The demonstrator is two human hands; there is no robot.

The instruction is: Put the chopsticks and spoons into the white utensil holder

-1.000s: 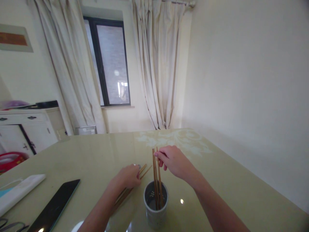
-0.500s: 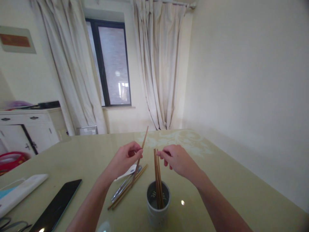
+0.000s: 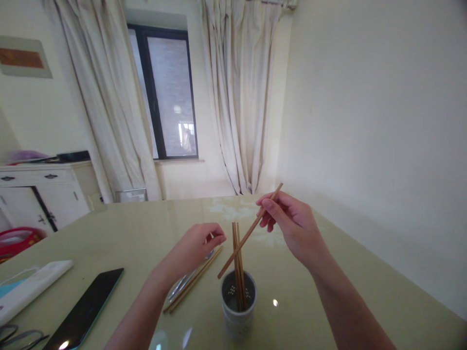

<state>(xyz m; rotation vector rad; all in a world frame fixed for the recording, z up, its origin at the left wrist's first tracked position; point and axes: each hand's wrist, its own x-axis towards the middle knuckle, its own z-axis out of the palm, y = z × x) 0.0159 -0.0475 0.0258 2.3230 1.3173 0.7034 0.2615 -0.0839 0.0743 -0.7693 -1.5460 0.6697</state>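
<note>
I see one chopstick (image 3: 250, 231) has passed from the left hand (image 3: 199, 243) to the right hand (image 3: 294, 223), which is now raised higher.

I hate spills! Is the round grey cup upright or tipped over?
Upright: the cup stands mouth up, thin brown wooden chopsticks standing inside.

Slender silver metal utensils (image 3: 179, 288) are partly hidden by the left hand (image 3: 203, 239); a round red tub (image 3: 15, 250) is cut off, far left.

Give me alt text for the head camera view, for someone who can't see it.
A person's right hand holds a wooden chopstick at a slant near a gray chopstick holder with standing chopsticks. The empty left hand hovers near loose chopsticks and metal utensils lying on a table.
</note>
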